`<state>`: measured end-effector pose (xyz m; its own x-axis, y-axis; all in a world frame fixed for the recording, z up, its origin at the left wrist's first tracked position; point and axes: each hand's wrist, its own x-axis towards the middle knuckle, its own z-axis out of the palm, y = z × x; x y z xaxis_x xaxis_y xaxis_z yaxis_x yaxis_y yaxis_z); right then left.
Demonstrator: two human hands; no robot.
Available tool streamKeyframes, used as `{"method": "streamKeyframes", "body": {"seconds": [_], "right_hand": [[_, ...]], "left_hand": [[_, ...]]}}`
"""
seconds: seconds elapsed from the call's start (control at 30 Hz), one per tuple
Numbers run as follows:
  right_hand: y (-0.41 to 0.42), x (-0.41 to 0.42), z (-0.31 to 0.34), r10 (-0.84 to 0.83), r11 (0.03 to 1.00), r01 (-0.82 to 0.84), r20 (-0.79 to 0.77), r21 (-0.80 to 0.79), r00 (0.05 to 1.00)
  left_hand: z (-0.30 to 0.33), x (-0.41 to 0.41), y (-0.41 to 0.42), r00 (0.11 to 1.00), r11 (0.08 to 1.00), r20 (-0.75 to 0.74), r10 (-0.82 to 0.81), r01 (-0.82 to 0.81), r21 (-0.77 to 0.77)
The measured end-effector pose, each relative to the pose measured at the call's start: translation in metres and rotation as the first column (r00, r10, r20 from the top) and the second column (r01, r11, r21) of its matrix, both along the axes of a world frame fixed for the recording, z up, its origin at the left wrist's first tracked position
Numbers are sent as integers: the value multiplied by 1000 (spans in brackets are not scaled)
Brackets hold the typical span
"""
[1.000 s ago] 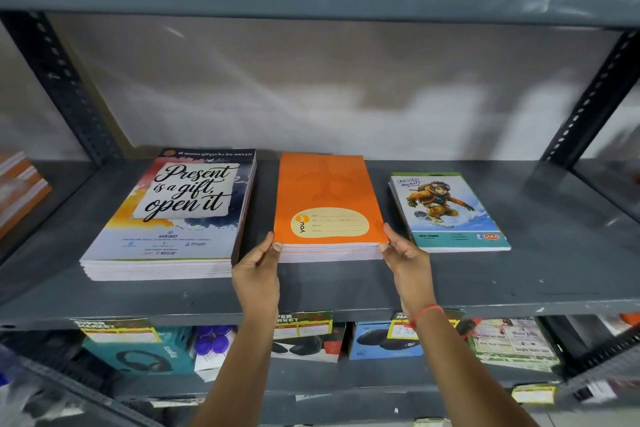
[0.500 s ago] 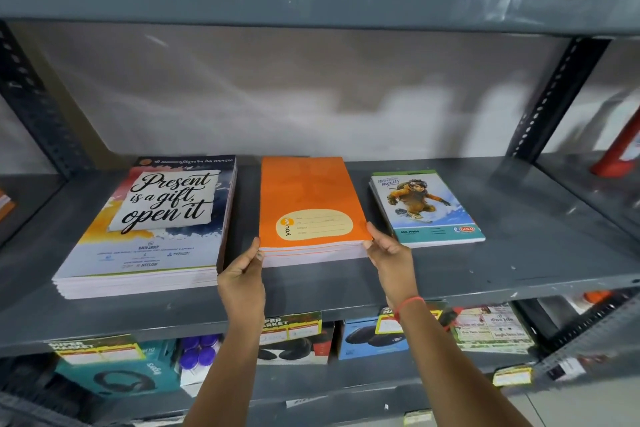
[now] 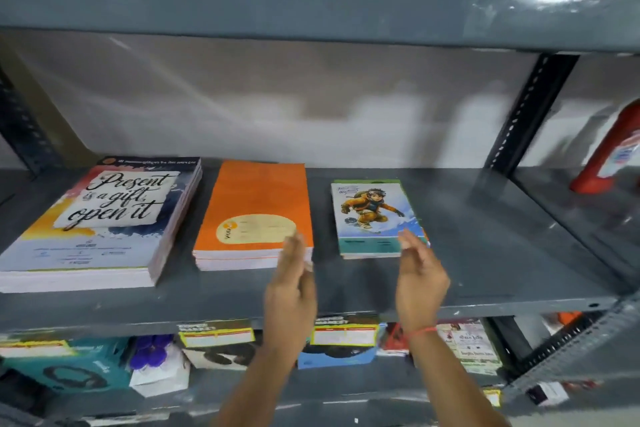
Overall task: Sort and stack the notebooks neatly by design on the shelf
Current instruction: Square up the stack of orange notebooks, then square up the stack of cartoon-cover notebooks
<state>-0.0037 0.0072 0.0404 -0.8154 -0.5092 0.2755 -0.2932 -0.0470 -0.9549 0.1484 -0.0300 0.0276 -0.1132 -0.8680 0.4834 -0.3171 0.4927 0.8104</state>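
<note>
My open, empty right-hand fingers (image 3: 408, 246) touch the small snowboarder-cover paper notebook stack (image 3: 375, 215) at twelve o'clock, long axis running away; open left hand (image 3: 291, 291) trails.

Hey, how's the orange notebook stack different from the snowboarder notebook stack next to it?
The orange notebook stack has a plain cover with a cream label; the snowboarder notebook stack shows an illustrated figure. The orange stack has the larger cover and sits left of the snowboarder stack. Both lie flat on the grey shelf.
</note>
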Motion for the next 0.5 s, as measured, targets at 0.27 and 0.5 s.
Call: {"method": "streamKeyframes", "body": {"seconds": [0.27,0.5], "right_hand": [[2,-104,-19,134,964,-170,177,206,975],[-11,-111,-14,460,806,-487,160,337,873]], "left_hand": [[14,-85,-21,968,814,-248,35,116,569],[12,-105,-20,951,790,-307,17,175,587]]}}
